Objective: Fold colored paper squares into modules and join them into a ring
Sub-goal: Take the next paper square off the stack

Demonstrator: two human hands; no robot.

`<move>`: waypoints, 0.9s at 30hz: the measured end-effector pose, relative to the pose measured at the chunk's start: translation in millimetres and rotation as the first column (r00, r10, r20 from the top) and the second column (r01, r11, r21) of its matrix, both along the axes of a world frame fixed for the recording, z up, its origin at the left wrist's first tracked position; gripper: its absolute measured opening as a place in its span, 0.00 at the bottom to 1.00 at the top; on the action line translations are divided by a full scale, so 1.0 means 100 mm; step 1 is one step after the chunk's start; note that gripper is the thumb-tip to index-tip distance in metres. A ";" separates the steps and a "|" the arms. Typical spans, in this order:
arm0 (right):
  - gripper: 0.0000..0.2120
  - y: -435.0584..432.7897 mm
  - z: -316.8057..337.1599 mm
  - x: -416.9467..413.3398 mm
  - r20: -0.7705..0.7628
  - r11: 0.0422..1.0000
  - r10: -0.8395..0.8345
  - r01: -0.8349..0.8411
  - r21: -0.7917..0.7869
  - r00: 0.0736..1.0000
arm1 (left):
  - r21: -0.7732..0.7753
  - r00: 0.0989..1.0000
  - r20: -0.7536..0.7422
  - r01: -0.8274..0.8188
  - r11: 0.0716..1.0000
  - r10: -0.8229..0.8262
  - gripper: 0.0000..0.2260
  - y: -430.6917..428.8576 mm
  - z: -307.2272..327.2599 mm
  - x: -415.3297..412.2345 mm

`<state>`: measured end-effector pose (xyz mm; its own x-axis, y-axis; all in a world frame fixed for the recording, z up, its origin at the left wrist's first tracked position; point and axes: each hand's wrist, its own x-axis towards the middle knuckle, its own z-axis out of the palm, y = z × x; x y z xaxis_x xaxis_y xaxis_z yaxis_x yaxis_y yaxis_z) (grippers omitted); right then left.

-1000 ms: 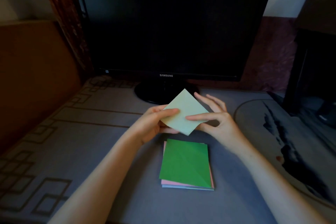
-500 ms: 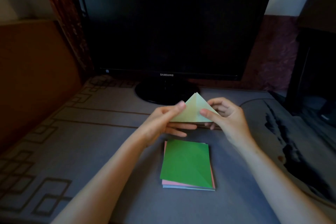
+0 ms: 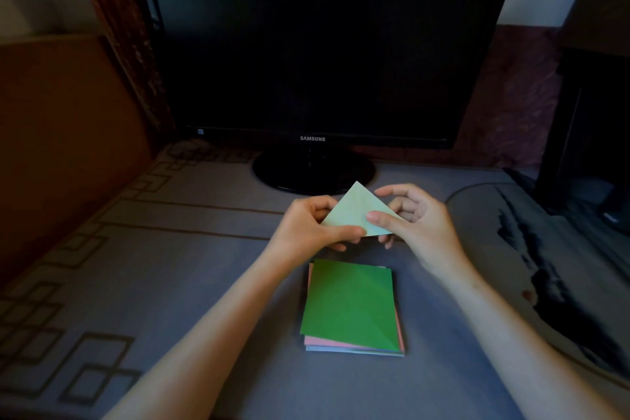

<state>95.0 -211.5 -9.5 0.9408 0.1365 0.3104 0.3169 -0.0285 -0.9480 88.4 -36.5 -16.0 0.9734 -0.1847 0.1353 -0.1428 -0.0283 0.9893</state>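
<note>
**A:** Where's the pale green paper (image 3: pixel 354 211) sitting?

**B:** The left hand (image 3: pixel 306 228) and right hand (image 3: pixel 419 225) are both pinching it, folded into a triangle, over the middle of the table (image 3: pixel 204 283). The green-topped stack (image 3: pixel 351 303) is lying nearer the front edge.

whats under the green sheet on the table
Under the green sheet, a pink sheet and a bluish sheet show only their near edges. How many more lie beneath is covered.
</note>
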 end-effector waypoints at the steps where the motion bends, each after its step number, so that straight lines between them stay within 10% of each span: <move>1: 0.14 -0.01 0.01 0.00 -0.012 1.000 0.004 -0.004 0.000 1.000 | -0.002 1.000 0.006 -0.008 1.000 0.008 0.11 0.00 -0.01 0.01; 27: 0.09 -0.12 0.01 0.03 -0.089 0.966 0.044 -0.065 -0.249 0.995 | 0.206 0.991 0.126 0.016 0.978 -0.042 0.13 0.15 -0.03 0.11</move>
